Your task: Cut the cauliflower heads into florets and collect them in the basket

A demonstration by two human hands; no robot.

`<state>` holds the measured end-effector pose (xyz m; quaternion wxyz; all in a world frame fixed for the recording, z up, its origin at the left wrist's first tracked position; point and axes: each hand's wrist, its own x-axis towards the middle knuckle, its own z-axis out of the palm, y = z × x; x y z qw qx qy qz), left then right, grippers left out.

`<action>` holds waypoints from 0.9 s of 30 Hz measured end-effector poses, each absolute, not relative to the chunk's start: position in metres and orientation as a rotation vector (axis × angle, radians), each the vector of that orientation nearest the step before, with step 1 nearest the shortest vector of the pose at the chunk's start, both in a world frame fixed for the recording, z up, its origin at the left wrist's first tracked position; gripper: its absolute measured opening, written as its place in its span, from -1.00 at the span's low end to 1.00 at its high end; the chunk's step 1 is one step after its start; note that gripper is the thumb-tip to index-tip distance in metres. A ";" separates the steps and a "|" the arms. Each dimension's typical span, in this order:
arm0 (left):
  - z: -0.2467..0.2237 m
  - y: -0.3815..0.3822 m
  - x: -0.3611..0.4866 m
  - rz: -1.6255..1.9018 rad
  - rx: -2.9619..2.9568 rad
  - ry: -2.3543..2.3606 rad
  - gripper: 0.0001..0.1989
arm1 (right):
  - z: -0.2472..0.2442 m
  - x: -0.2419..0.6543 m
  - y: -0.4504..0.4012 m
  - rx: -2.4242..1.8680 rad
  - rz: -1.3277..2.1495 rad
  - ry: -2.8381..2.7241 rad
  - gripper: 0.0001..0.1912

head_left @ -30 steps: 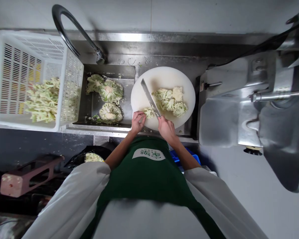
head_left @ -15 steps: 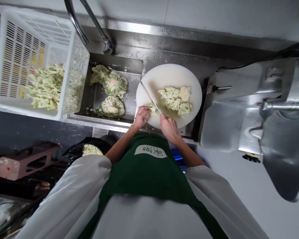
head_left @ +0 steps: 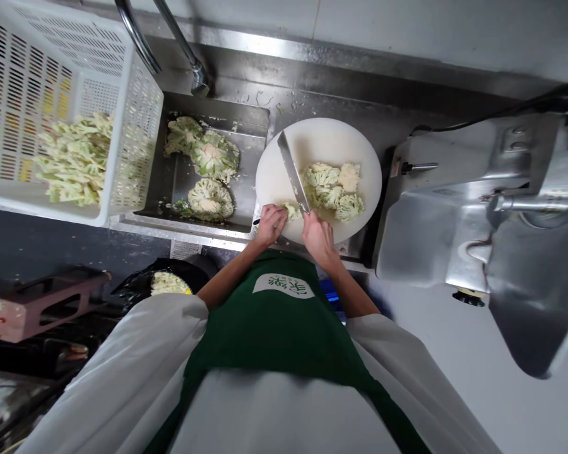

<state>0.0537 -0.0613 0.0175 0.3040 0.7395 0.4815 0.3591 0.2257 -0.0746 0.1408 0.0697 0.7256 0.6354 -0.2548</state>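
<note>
My right hand point(head_left: 318, 237) is wrapped round the handle of a knife point(head_left: 292, 169), its blade slanting away to the upper left over a round white cutting board point(head_left: 279, 148). At the board's near left edge, my left hand point(head_left: 270, 226) has its fingers closed on a small cauliflower piece point(head_left: 291, 211), close beside the blade. Several cut cauliflower pieces point(head_left: 330, 189) lie together on the board, right of the knife. Larger cauliflower heads point(head_left: 213, 154) sit in the metal sink to the left.
A white plastic crate point(head_left: 111, 145) with cauliflower florets point(head_left: 78, 161) stands at the left. The faucet point(head_left: 201, 81) hangs over the sink point(head_left: 253, 126). To the right is a metal slicing machine point(head_left: 416, 233). A black-bagged bin point(head_left: 170, 277) with scraps stands below the sink edge.
The knife blade has turned so its flat side shows more and its tip points farther up. My left hand stays at the small piece. The whole view has shifted slightly.
</note>
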 end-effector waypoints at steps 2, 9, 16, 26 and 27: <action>0.015 -0.060 0.056 0.948 1.945 1.303 -0.77 | 0.144 0.221 -0.080 2.179 -0.799 1.926 -0.49; 0.011 -0.057 0.060 0.927 1.956 1.273 -0.74 | 0.131 0.206 -0.079 2.154 -0.723 1.943 -0.53; 0.012 -0.057 0.057 0.946 1.937 1.238 -0.77 | 0.116 0.210 -0.061 2.170 -0.806 1.900 -0.52; 0.017 -0.050 0.049 0.926 1.950 1.261 -0.72 | 0.124 0.228 -0.059 2.304 -0.810 1.787 -0.52; 0.018 -0.049 0.046 0.937 1.959 1.264 -0.71 | 0.123 0.231 -0.060 2.323 -0.798 1.780 -0.52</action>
